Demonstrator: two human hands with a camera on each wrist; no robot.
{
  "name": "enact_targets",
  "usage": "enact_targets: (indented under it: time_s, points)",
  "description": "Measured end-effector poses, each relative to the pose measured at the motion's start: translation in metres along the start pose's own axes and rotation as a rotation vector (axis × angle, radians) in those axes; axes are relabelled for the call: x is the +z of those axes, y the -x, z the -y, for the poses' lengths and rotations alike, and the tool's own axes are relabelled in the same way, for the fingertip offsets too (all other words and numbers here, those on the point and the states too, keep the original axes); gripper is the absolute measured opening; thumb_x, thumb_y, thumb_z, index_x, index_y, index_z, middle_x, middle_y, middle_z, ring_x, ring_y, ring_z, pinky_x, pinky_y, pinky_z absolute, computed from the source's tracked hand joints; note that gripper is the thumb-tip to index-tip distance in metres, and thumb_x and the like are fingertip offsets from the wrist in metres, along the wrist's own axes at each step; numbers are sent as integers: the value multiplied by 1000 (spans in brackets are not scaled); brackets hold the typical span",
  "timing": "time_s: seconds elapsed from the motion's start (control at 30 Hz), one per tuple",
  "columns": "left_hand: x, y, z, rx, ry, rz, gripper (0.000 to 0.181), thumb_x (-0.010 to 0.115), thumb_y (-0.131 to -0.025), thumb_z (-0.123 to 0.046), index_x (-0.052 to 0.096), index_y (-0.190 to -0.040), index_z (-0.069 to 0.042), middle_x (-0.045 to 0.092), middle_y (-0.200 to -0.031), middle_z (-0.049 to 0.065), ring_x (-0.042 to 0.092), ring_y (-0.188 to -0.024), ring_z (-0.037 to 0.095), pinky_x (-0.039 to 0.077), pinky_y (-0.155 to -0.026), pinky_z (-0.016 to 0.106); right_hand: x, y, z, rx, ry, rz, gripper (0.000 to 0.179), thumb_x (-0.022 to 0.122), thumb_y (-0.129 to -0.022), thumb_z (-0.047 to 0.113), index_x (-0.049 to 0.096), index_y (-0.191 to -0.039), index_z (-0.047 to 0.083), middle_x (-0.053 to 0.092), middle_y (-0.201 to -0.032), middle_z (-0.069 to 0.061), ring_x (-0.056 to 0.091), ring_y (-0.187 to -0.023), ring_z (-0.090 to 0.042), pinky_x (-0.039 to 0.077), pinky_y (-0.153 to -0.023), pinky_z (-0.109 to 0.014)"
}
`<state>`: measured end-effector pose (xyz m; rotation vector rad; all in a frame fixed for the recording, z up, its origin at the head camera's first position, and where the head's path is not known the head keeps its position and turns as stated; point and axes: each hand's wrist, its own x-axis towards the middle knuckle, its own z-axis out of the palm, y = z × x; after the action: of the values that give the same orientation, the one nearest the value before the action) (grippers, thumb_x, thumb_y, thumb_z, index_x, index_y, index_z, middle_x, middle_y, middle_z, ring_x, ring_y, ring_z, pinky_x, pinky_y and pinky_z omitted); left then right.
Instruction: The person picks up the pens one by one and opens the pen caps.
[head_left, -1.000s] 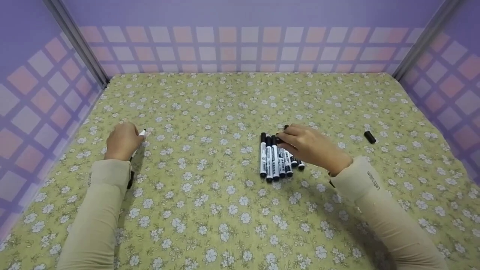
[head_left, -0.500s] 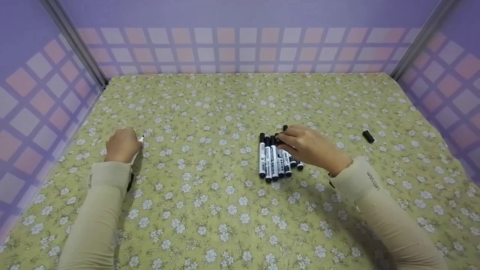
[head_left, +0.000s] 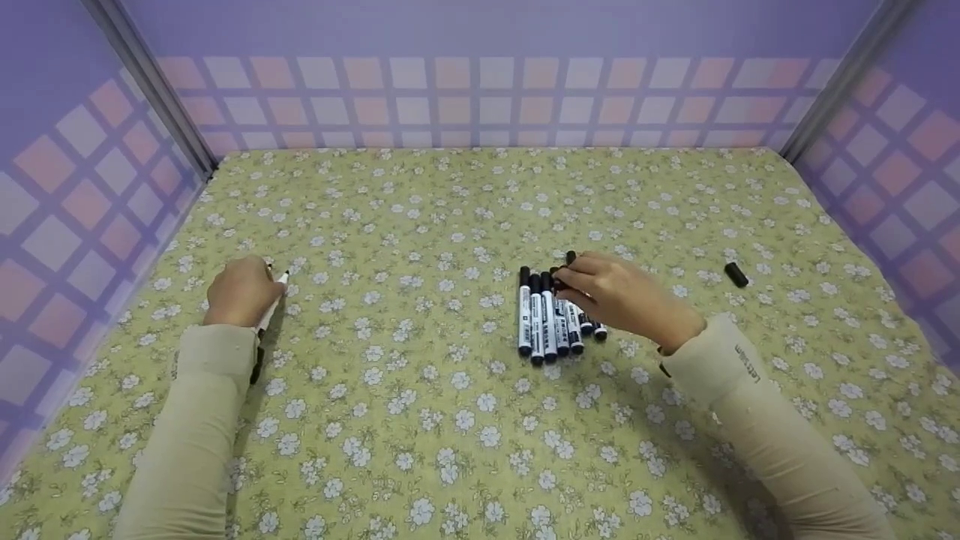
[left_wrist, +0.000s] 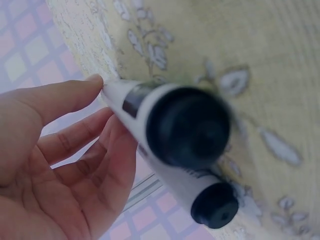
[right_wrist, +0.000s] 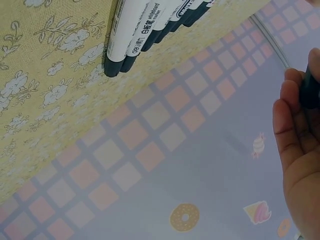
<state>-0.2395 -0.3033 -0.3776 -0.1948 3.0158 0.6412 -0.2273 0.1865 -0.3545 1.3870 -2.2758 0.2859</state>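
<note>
My left hand is low over the cloth at the left. Thumb and fingers pinch an uncapped white marker, its dark tip pointing away from me. The left wrist view shows the black end of one marker under the thumb and a second marker close beside it against the fingers. My right hand hovers over a row of capped whiteboard markers, covering part of it. Its fingers pinch a black marker cap, only partly in view at the right wrist view's edge.
A loose black cap lies on the right side of the table. Flowered yellow-green cloth covers the tabletop. Purple checked panels enclose the back and both sides, with grey posts at the corners.
My left hand has shifted slightly toward me and to the left with the marker. A second dark tip now shows beside its fingers. The right hand has stayed almost still.
</note>
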Motion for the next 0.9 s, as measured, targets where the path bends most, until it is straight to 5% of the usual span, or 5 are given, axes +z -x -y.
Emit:
enact_targets:
  time_s: [0.6, 0.77, 0.9]
  points:
    - [-1, 5, -28, 70, -44, -84, 39, 46, -96, -18, 41, -58, -12, 28, -47, -3, 25, -43, 12, 23, -43, 28, -8, 8, -10, 104, -1, -4, 23, 68, -88, 8, 70, -108, -4, 67, -86, -12, 61, -70, -18, 53, -62, -24]
    - [4, 9, -46, 128, 20, -80, 28, 48, -97, -19, 65, -86, -1, 47, -53, 3, 34, -44, 13, 28, -43, 28, -13, 14, -18, 227, -3, 26, 23, 65, -91, 7, 69, -111, -4, 68, -93, -15, 64, -78, -23, 55, -67, -31]
    - [9, 11, -62, 157, 74, -26, 33, 46, -98, -21, 66, -110, 2, 61, -67, 11, 38, -46, 13, 34, -46, 29, -15, 21, -26, 337, 8, 53, 24, 64, -92, 9, 68, -113, -3, 67, -97, -16, 65, -82, -26, 55, -68, -34]
